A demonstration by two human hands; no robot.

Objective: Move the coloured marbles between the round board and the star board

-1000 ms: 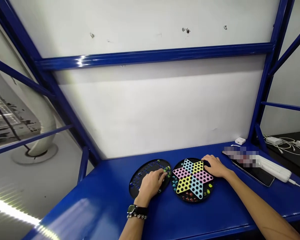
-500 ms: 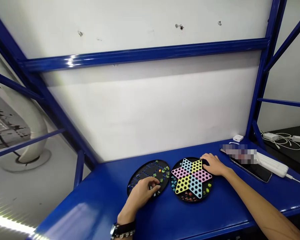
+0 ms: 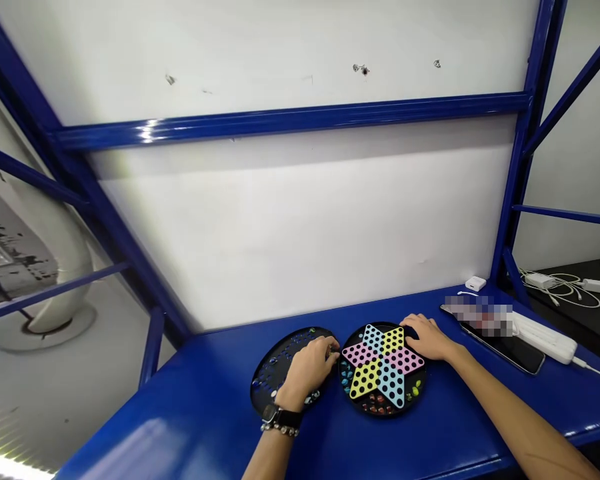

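Observation:
A round black Chinese-checkers board (image 3: 382, 367) with a pastel star of holes lies on the blue bench, with coloured marbles in its rim pockets. To its left lies a round black tray (image 3: 276, 366) holding several loose marbles. My left hand (image 3: 310, 366) rests over the tray's right side, fingers curled near the board's left edge; what they hold is hidden. A watch and bead bracelet (image 3: 281, 419) sit on that wrist. My right hand (image 3: 429, 337) lies on the board's upper right rim, fingers bent over it.
A phone (image 3: 507, 345) and a white power strip (image 3: 545, 337) lie right of the board, with a small white charger (image 3: 475, 283) behind. Blue shelf posts (image 3: 517, 173) and a crossbar (image 3: 290, 120) frame the white wall. Cables and adapters (image 3: 565, 285) lie on a black table at far right.
My left hand moved from the tray's lower middle up and right to the tray's right edge next to the board. My right hand stayed on the board's rim.

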